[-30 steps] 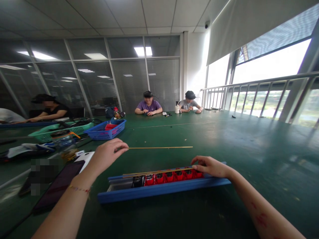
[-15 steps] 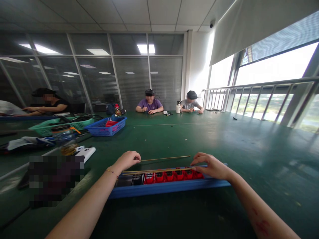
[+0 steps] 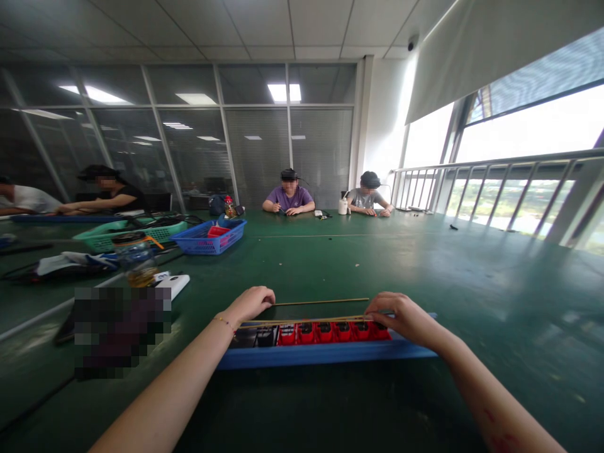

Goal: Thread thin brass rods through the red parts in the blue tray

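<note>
A long blue tray (image 3: pixel 330 357) lies on the green table, with a row of red boxes (image 3: pixel 325 332) and a black compartment (image 3: pixel 267 337) at its left part. Thin yellowish sticks (image 3: pixel 302 323) run lengthwise over the boxes. Behind the tray, another thin stick (image 3: pixel 325 302) has its left end at the fingers of my left hand (image 3: pixel 257 302), which are closed in a pinch. My right hand (image 3: pixel 394 309) is at the tray's right part, fingertips pinched on the right end of the sticks over the boxes.
A blue basket (image 3: pixel 210 245) with a red piece, a green basket (image 3: pixel 132 236), a jar (image 3: pixel 136 261) and a white device (image 3: pixel 174 286) stand on the left. Two people sit across the green table (image 3: pixel 302 264); others work at the far left.
The whole view has shifted slightly, so things appear farther right. My right fingers have closed from a more spread pose. The rear stick lies nearly level, less tilted than before.
</note>
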A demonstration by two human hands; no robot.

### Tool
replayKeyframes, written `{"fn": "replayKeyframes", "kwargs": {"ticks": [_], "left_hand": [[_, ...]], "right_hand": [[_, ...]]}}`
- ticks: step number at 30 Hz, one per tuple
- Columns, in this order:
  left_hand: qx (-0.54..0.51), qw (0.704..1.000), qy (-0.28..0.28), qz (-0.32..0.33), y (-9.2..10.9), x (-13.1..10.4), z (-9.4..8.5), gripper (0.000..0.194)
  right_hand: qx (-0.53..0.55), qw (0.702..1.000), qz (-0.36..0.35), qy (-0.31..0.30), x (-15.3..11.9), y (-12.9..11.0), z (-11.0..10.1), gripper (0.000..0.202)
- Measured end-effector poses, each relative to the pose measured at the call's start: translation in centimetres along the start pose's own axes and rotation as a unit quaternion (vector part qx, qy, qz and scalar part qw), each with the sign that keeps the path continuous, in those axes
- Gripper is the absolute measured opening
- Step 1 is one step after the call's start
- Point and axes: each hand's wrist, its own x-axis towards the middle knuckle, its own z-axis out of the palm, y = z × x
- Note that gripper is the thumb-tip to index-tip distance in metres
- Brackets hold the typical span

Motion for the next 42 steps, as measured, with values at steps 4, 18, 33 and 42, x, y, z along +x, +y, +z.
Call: {"fn": "replayKeyframes", "kwargs": {"ticks": [4, 18, 33, 42], "left_hand": [[-0.002, 1.000, 0.005, 0.002, -0.2, 0.0, 0.2, 0.015], [-0.026, 1.000, 0.012, -0.011, -0.6, 0.1, 0.5, 0.016], [-0.043, 0.999, 0.026, -0.022, -0.3, -0.2, 0.0, 0.023], [-0.073, 0.996, 0.021, -0.035, -0.3, -0.1, 0.0, 0.021]], "right_hand": [[0.001, 0.998, 0.052, 0.036, -0.2, 0.2, -0.3, 0.025], [0.042, 0.988, 0.141, 0.054, -0.3, 5.5, -1.3, 0.036], [-0.134, 0.985, 0.079, -0.070, 5.8, 6.7, 3.2, 0.018], [-0.087, 0.987, 0.065, -0.119, 7.6, 8.2, 4.2, 0.015]]}}
